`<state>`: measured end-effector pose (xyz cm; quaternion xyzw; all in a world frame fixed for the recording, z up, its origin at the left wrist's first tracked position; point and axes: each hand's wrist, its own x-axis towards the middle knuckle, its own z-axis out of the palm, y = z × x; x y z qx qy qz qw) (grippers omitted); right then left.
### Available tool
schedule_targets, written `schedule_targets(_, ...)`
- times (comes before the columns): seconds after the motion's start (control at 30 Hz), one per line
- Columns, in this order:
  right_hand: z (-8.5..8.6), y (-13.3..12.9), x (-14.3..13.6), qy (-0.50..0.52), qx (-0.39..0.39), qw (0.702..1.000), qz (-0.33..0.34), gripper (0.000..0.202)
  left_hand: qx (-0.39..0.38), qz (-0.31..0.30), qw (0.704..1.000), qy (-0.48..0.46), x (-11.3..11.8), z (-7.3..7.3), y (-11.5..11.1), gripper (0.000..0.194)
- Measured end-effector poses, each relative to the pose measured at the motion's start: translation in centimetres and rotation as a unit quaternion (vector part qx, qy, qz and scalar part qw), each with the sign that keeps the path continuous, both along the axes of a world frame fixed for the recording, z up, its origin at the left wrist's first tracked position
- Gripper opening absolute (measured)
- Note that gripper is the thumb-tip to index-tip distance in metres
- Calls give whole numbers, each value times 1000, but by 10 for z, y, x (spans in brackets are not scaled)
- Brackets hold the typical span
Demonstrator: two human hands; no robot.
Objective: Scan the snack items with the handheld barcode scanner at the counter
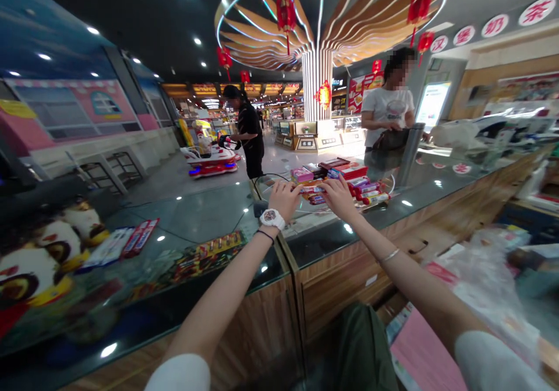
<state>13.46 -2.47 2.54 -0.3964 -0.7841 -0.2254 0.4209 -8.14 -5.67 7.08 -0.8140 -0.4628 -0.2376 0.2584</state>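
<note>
Holding a slim red-and-yellow snack packet [312, 190] over the glass worktop [209, 216], left hand [283, 198] and right hand [338, 196] fingers clamping its ends.

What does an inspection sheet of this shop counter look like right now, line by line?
Surface: dark glass counter on wooden cabinets, reflecting ceiling lights.
Job's things: a snack pack between both hands; a pile of wrapped snack packs beside it.
Clutter: flat red and white packets on the glass at left; plastic bags at right.
Hands: left hand, with a white watch at its wrist, and right hand both on the pack; grip unclear.
Cables: a black cable runs across the glass near the left hand.
Surroundings: a person in a white shirt at the counter; another in black by a kiddie ride; red lanterns overhead.
</note>
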Motion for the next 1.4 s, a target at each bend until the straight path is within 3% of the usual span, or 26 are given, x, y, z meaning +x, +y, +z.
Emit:
schedule_targets(0.5,16,15,-135,-29,1,993,112,24,40,121,992,-15,-120,-4,-20,30)
schedule_targets(0.83,28,18,-212,-38,15,988,148,21,49,167,983,-66,-174,-2,-30,29)
schedule_targets(0.97,18,17,-221,-20,5,984,177,20,33,175,983,-50,-181,-9,-31,28)
schedule_targets(1.13,8,26,-207,46,-41,971,231,29,41,165,985,-40,-178,-15,-34,26)
schedule_targets(1.27,7,40,-194,136,-142,944,265,34,44,163,985,-43,-177,-16,-37,25)
schedule_targets(1.4,9,47,-192,181,-271,894,307,29,46,163,985,-47,-178,-17,-37,24)
